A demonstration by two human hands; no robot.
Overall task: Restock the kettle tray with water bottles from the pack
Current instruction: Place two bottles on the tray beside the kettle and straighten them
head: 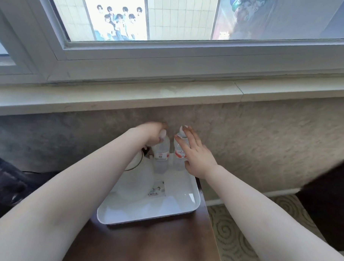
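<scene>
Two clear water bottles with red-and-white labels stand upright side by side at the far end of a white tray [191, 206]. My left hand [152, 134] is wrapped around the neck of the left bottle [161, 155]. My right hand [195, 153] lies against the right side of the right bottle [179, 154], fingers spread along it up to its cap. A white kettle [133, 180] stands in the tray's left part, largely hidden under my left forearm. The pack is not in view.
The tray rests on a dark brown wooden table [152, 246] against a textured wall under a white windowsill [168, 94]. A small printed card [157, 188] lies in the tray. Patterned carpet [233, 231] is to the right, with a dark object [329, 200] beyond.
</scene>
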